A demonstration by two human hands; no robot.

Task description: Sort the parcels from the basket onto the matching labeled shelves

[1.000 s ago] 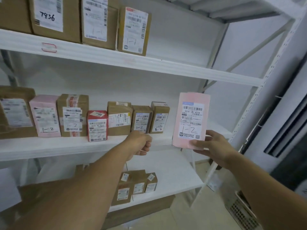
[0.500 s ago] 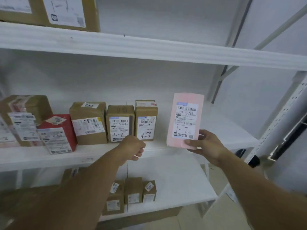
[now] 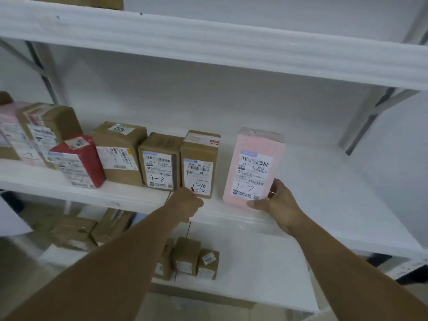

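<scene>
Pink parcel (image 3: 253,167), smooth and slab-shaped, stands upright; my right hand (image 3: 278,202) has its fingers round the lower corner. Boxy brown cardboard parcels (image 3: 200,158) sit left of it. My left hand (image 3: 187,205) has its fingers curled, can't tell on what.

A parcel storeroom: white metal racking shelves (image 3: 324,181) carry rows of taped cardboard parcels (image 3: 120,140) bearing barcode shipping labels (image 3: 158,169) and handwritten codes, from nine o'clock to centre, with more at six o'clock.

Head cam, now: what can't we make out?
All head view.
Left hand: curled fingers hide whether it holds anything.
Pink parcel: right hand covers its bottom corner; seated or lifted, unclear.
Top-shelf parcels: cut by the top edge.
Far-left labels: blurred.
Basket: out of frame.
</scene>
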